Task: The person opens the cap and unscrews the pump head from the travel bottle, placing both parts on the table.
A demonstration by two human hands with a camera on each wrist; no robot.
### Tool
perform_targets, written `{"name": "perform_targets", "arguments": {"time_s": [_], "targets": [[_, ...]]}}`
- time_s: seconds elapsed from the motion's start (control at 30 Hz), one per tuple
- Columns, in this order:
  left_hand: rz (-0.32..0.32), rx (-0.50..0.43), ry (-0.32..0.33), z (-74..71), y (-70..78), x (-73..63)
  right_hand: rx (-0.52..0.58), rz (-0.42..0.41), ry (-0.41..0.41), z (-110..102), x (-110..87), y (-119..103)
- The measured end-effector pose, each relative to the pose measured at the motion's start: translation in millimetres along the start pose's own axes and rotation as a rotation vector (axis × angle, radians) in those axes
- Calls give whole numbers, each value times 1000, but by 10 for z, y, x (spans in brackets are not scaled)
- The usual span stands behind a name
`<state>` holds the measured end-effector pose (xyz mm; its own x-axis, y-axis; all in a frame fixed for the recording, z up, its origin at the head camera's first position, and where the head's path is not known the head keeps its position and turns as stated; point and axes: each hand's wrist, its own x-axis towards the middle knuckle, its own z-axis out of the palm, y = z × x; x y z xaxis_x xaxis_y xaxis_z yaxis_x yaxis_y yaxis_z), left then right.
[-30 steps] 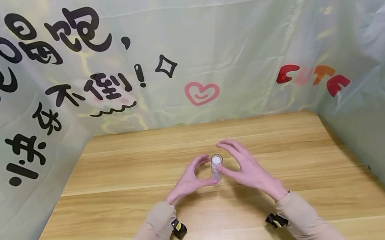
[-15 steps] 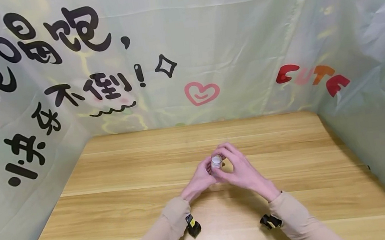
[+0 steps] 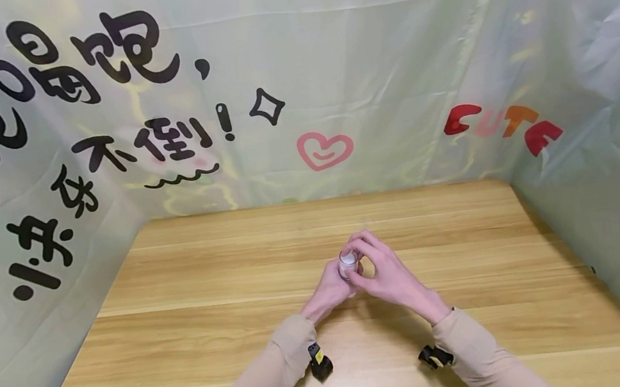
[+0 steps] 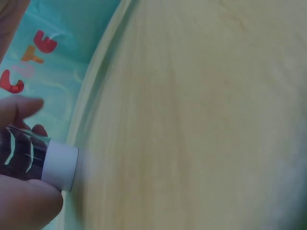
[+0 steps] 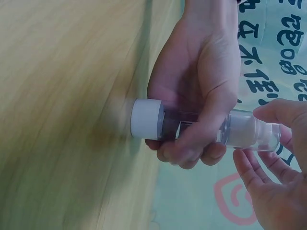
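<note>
A small clear pump bottle (image 3: 348, 266) is held upright at the middle of the table, between both hands. Its white base (image 5: 146, 119) points down at the tabletop; whether it touches the wood I cannot tell. My left hand (image 3: 329, 288) wraps its fingers and thumb round the bottle's body, hiding much of it. At the top, my right hand (image 3: 391, 274) has its thumb and fingers about the clear cap (image 5: 244, 129), through which a white part shows. The left wrist view shows the white base (image 4: 60, 165) beyond the thumb.
The wooden table (image 3: 208, 264) spreads around the hands. Printed cloth walls (image 3: 376, 69) rise behind it and at both sides. A black wrist camera (image 3: 321, 365) hangs at the left cuff, another black camera (image 3: 436, 356) at the right cuff.
My left hand has moved right and closed its fingers round the bottle's body. My right hand's spread fingers have drawn in round the cap. The bottle stays in about the same place.
</note>
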<state>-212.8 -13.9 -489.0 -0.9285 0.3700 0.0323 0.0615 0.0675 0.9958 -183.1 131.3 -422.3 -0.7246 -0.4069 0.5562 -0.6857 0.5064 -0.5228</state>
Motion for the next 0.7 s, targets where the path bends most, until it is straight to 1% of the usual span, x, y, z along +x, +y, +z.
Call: {"name": "perform_targets", "arguments": {"time_s": [0.13, 0.23, 0.5, 0.7], "targets": [[32, 15, -11, 2, 2, -8, 14, 13, -7, 5, 4, 1], [42, 32, -20, 3, 6, -12, 30, 18, -10, 6, 9, 7], [40, 49, -58, -19, 17, 3, 52, 27, -17, 5, 20, 24], [29, 24, -51, -18, 32, -2, 57, 36, -26, 1, 27, 17]]}}
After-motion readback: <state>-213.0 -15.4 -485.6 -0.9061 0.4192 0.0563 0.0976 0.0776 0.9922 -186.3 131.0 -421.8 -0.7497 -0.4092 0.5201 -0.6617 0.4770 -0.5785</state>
